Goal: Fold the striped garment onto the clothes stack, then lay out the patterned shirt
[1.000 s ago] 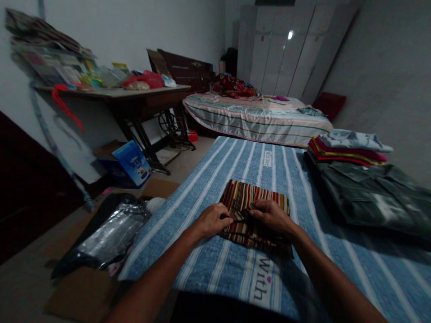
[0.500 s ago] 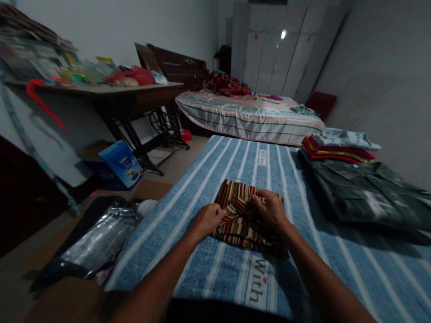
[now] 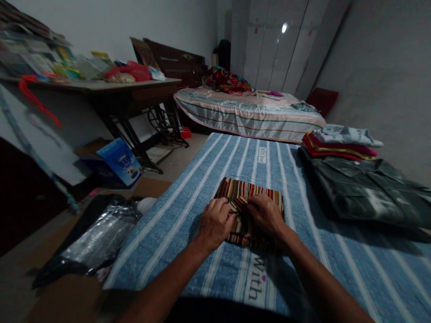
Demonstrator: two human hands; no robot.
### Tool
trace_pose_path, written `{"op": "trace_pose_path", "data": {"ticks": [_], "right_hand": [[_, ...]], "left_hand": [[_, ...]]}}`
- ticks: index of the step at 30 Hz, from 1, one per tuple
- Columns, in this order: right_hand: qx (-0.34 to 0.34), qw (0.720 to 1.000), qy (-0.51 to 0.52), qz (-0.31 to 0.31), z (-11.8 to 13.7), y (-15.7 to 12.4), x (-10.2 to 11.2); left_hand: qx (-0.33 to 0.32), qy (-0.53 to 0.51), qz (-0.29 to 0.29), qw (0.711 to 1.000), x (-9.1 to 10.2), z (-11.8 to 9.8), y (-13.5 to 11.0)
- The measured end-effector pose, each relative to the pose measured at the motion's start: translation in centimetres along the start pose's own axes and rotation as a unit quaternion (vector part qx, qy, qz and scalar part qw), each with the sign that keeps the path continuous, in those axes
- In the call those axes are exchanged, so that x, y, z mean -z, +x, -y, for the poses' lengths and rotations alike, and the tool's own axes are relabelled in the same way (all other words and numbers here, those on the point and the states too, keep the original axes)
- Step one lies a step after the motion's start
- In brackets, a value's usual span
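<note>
A folded garment with red, brown and cream stripes (image 3: 253, 192) lies on the blue-and-white striped bedsheet (image 3: 208, 179) in front of me. My left hand (image 3: 215, 222) rests on its left part, fingers curled over the cloth. My right hand (image 3: 267, 215) lies on its right part, fingers pinching a fold near the middle. The two hands almost touch each other over the garment.
A dark green jacket (image 3: 367, 188) lies spread at the right, with a stack of folded clothes (image 3: 338, 142) behind it. A second bed (image 3: 249, 112) stands further back. A cluttered table (image 3: 101, 85) is at the left. A black plastic bag (image 3: 94, 242) lies on the floor.
My left hand has moved from the garment's left edge onto the cloth. The right hand has slid slightly toward me, and the garment looks folded smaller.
</note>
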State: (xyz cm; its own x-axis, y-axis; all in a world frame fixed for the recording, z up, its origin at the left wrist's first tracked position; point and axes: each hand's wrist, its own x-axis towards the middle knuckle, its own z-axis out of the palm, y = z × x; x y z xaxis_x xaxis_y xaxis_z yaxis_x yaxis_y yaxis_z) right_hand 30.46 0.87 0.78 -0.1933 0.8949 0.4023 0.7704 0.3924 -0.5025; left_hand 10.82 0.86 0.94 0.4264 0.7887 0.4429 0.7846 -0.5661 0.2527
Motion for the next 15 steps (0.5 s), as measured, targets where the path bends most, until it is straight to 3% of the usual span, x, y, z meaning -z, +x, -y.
{"op": "trace_pose_path", "data": {"ticks": [3,7,15], "right_hand": [[-0.093,0.995,0.013,0.027,-0.1,0.6,-0.1],[-0.178,0.981,0.019,0.074,-0.2,2.1,-0.1],[-0.192,0.975,0.080,0.076,-1.2,4.2,-1.8]], "left_hand": [[-0.041,0.003,0.026,0.999,-0.3,-0.3,-0.4],[-0.031,0.036,0.054,0.997,-0.5,-0.4,-0.4],[-0.045,0.063,0.061,0.995,-0.6,-0.4,-0.9]]}}
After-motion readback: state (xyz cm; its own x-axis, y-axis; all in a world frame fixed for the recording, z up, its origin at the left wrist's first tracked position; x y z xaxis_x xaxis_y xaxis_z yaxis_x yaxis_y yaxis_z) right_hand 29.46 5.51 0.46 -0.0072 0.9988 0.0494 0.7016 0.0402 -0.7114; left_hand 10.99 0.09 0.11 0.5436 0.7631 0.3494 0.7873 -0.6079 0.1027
